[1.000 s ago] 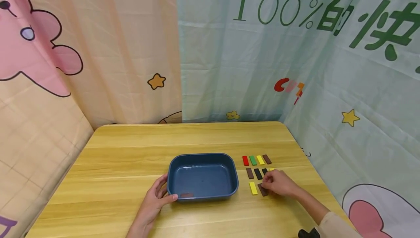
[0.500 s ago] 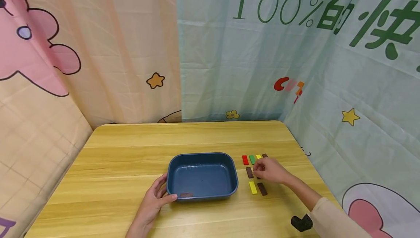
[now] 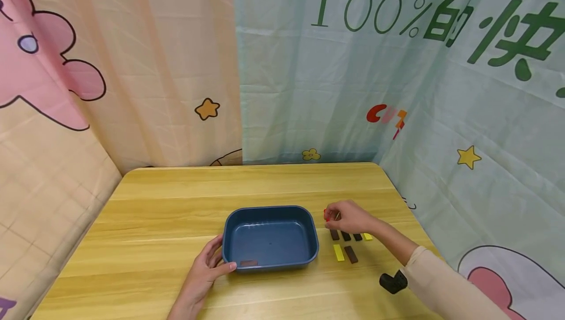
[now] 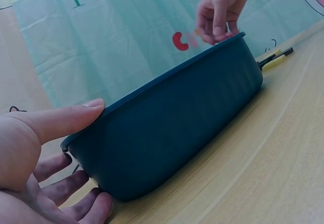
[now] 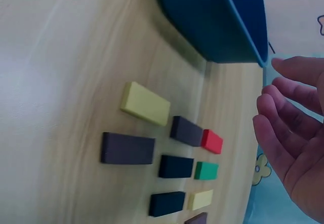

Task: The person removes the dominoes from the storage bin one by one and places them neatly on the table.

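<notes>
A dark blue plastic basin [image 3: 271, 239] sits on the table, with a flat brown block [image 3: 249, 263] inside by its front wall. My left hand [image 3: 199, 275] grips the basin's front left corner, thumb over the rim and fingers around the outside. To the right of the basin, my right hand [image 3: 350, 218] hovers over rows of flat blocks, fingers loosely bent, holding nothing. Below it, the right wrist view has a red block [image 5: 212, 141], a green block [image 5: 206, 171], a black block [image 5: 176, 166] and a yellow block [image 5: 147, 103]. From the head, the hand hides the back row.
The wooden table [image 3: 167, 202] ends at a patterned curtain [image 3: 300, 80] behind and at the sides. A black object [image 3: 393, 282] shows beside the right sleeve. In front, a yellow block [image 3: 338, 253] and a brown block [image 3: 350, 255] lie side by side.
My right hand has moved from the front blocks back and leftward, over the back row. The front and middle blocks have come into view. My left hand and the basin stay put.
</notes>
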The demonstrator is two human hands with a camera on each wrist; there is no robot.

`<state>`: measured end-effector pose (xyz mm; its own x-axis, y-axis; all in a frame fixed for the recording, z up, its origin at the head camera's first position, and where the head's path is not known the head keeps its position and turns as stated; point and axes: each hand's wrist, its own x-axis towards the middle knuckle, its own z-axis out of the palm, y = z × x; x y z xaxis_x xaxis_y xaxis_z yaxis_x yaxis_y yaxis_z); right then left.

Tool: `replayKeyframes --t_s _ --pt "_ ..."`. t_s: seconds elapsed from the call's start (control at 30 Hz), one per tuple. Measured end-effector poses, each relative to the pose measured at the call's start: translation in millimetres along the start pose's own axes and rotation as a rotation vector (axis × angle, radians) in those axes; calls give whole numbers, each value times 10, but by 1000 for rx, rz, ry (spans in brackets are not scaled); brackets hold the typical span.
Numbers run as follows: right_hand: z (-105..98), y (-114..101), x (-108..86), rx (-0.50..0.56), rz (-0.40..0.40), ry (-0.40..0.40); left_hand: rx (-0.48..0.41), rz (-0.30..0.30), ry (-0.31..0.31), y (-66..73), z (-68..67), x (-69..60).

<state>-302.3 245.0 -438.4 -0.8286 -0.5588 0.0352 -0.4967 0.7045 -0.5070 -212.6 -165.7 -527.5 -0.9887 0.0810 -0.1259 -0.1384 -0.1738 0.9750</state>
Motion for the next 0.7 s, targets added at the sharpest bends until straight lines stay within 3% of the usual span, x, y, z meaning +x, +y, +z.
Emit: replayKeyframes --t_s 0.3,0.7 --pt "-85 -246 355 23 -44 -178 -19 3 0 10 0 -8" --pt "21 -630 856 -79 -106 -283 -19 -2 -5 2 3 -2"
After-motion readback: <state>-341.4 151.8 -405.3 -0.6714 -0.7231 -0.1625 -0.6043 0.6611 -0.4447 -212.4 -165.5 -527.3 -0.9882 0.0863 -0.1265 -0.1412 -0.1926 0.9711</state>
